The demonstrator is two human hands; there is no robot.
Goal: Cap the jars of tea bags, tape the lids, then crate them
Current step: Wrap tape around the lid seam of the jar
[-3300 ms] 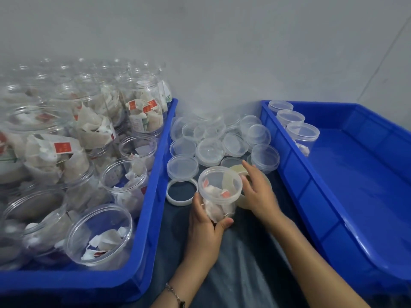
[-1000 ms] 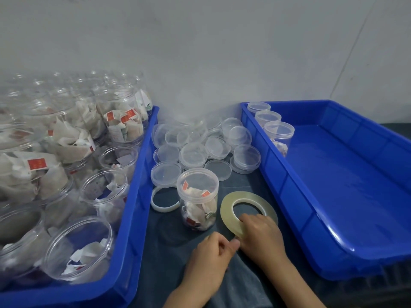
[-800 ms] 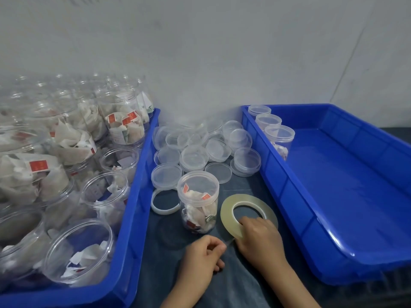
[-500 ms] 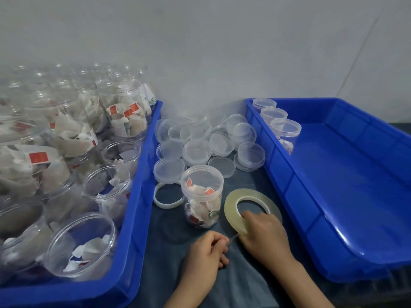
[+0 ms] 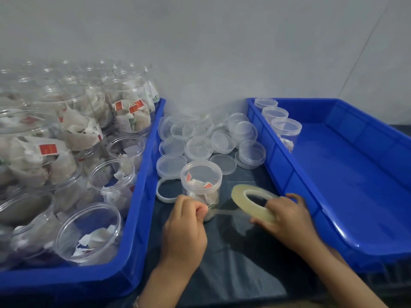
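Note:
A capped clear jar of tea bags (image 5: 201, 182) stands on the dark cloth between two blue crates. My right hand (image 5: 287, 218) grips a roll of clear tape (image 5: 251, 200), lifted and tilted just right of the jar. My left hand (image 5: 185, 227) pinches the free end of the tape in front of the jar's base. A strip of tape (image 5: 224, 211) stretches between the two hands. Three capped jars (image 5: 285, 132) stand in the far left corner of the right crate (image 5: 347, 178).
The left crate (image 5: 142, 196) is packed with several open jars of tea bags (image 5: 89, 232). Loose clear lids (image 5: 200, 147) lie heaped on the cloth behind the jar, and a white ring (image 5: 165, 192) lies left of it. A grey wall stands behind.
My right hand has lifted the tape roll off the cloth and moved it right. My left hand pulled the tape end left, so a longer strip is drawn out.

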